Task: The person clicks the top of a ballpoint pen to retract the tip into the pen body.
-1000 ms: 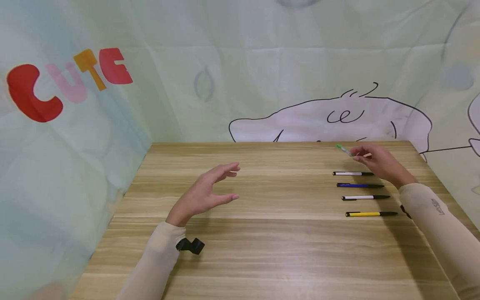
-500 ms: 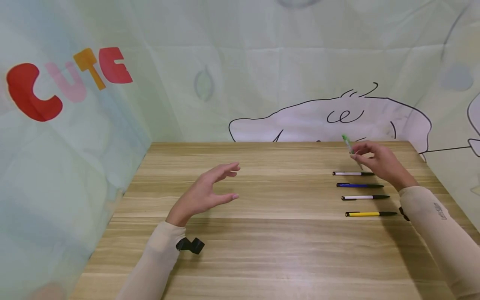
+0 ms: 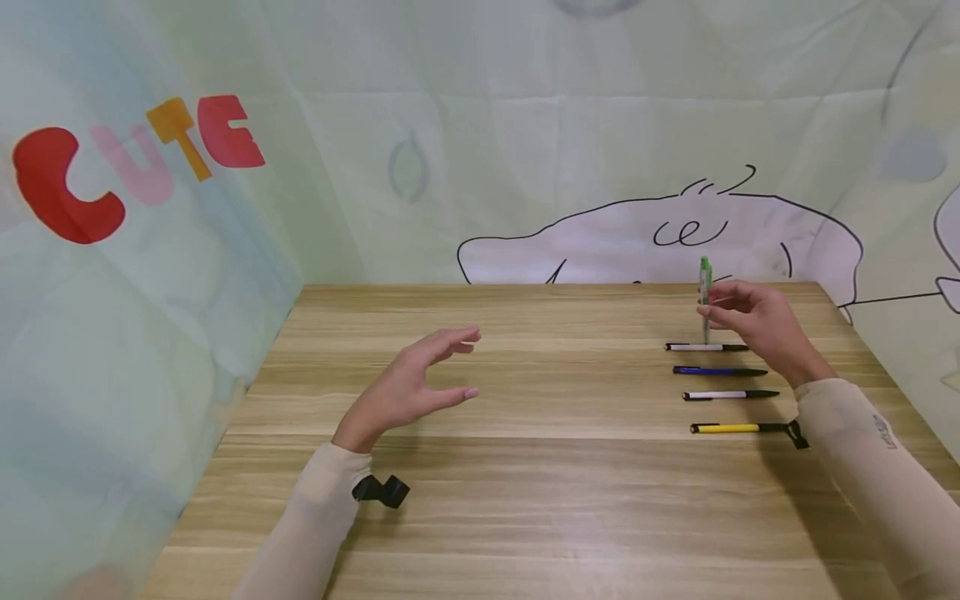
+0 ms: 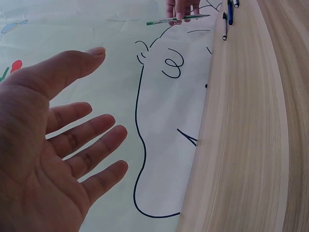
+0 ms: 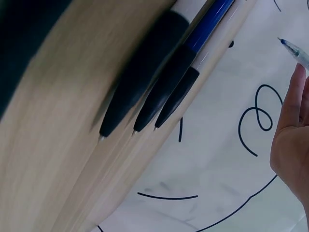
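A green-and-clear pen [image 3: 705, 279] stands upright above the table's far right, pinched between the thumb and fingers of my right hand [image 3: 761, 321]. Its tip, bluish in the right wrist view, points down over the nearest white pen [image 3: 693, 347]. In front of that lie a blue pen [image 3: 708, 371], a second white pen [image 3: 712, 396] and a yellow pen [image 3: 726, 428], in a column with their black ends to the right. My left hand [image 3: 408, 383] hovers over the table's left half, fingers extended and thumb apart, holding nothing; its palm [image 4: 53, 159] shows in the left wrist view.
The wooden table [image 3: 555, 500] ends at a printed fabric backdrop [image 3: 525, 150] behind it. More fabric hangs along the left side, with a red letter [image 3: 67, 187] on it. A black wrist strap piece [image 3: 382, 492] sticks out from the left sleeve.
The green pen has swung from a slant pointing left to upright in my right hand. My right wrist has turned slightly; my left hand and the lying pens stay in place.
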A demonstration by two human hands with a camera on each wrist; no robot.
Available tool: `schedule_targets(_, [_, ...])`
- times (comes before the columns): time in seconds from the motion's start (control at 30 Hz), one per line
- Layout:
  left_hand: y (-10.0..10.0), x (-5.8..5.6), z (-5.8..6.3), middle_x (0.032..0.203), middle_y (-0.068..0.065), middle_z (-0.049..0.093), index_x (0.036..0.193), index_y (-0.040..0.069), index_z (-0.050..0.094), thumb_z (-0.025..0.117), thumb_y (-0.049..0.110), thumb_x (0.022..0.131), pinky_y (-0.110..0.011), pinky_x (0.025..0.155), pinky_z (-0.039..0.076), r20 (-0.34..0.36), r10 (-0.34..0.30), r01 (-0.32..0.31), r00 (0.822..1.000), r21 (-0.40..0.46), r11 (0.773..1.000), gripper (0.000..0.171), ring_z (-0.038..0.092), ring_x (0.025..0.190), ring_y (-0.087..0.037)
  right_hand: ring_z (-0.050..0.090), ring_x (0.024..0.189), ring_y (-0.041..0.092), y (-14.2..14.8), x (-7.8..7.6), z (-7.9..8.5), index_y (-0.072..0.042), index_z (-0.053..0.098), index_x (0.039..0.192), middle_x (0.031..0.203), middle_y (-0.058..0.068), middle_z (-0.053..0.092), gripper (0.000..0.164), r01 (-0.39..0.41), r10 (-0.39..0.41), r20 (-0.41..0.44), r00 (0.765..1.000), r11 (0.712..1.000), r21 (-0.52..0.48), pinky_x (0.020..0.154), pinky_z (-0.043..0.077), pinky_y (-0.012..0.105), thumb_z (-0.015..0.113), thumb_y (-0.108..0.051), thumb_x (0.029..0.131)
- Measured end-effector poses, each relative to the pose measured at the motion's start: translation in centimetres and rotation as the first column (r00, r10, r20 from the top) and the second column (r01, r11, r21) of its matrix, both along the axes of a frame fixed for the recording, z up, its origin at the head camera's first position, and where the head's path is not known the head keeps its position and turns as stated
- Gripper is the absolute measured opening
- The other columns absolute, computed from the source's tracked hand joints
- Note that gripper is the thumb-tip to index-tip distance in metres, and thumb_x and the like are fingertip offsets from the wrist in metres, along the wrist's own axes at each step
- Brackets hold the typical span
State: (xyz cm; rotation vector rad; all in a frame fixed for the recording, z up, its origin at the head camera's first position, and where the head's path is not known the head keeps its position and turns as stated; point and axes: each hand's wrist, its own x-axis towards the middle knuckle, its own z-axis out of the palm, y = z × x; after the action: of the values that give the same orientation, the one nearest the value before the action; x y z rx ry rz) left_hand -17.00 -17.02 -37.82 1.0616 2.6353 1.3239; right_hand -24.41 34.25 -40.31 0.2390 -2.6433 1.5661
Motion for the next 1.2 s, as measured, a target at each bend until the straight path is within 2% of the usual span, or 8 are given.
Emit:
schedule_targets(0.37, [0.4, -0.1, -0.1, 0.148, 0.0, 0.053, 0.151, 0.017, 0.048, 0.082, 0.019, 0.087, -0.043, 0.114, 0.043, -0.005, -0.003, 0.003, 1.0, -0.003, 1.0, 0.072, 0.055, 0.131, -0.02, 0.071, 0.095, 0.01, -2.1, 1.8, 0.9, -0.001, 0.059, 0.124, 0.107, 0.0, 0.064, 0.033, -0.079, 0.076, -0.029, 0.997, 0.988, -0.131, 0.076, 0.062, 0.035, 0.07, -0.013, 0.096])
schedule_targets(0.73, [0.5, -0.3, -0.1, 0.148, -0.001, 0.054, 0.15, 0.016, 0.049, 0.082, 0.02, 0.088, -0.042, 0.113, 0.043, -0.017, -0.005, 0.005, 1.0, 0.001, 1.0, 0.071, 0.056, 0.13, -0.021, 0.071, 0.091, 0.014, -4.1, 3.0, 1.5, 0.001, 0.058, 0.127, 0.107, 0.009, 0.062, 0.032, -0.148, 0.141, -0.055, 0.989, 0.977, -0.153, 0.075, 0.062, 0.042, 0.067, -0.01, 0.098])
schedule_targets(1.2, [0.6, -0.2, 0.2, 0.148, -0.001, 0.054, 0.15, 0.016, 0.049, 0.081, 0.021, 0.089, -0.045, 0.112, 0.044, -0.023, -0.013, 0.013, 1.0, 0.01, 1.0, 0.069, 0.055, 0.131, -0.022, 0.07, 0.092, 0.016, -6.4, 4.2, 2.4, -0.002, 0.058, 0.125, 0.106, 0.009, 0.062, 0.03, -0.201, 0.185, -0.088, 0.979, 0.954, -0.223, 0.072, 0.063, 0.037, 0.068, -0.006, 0.097])
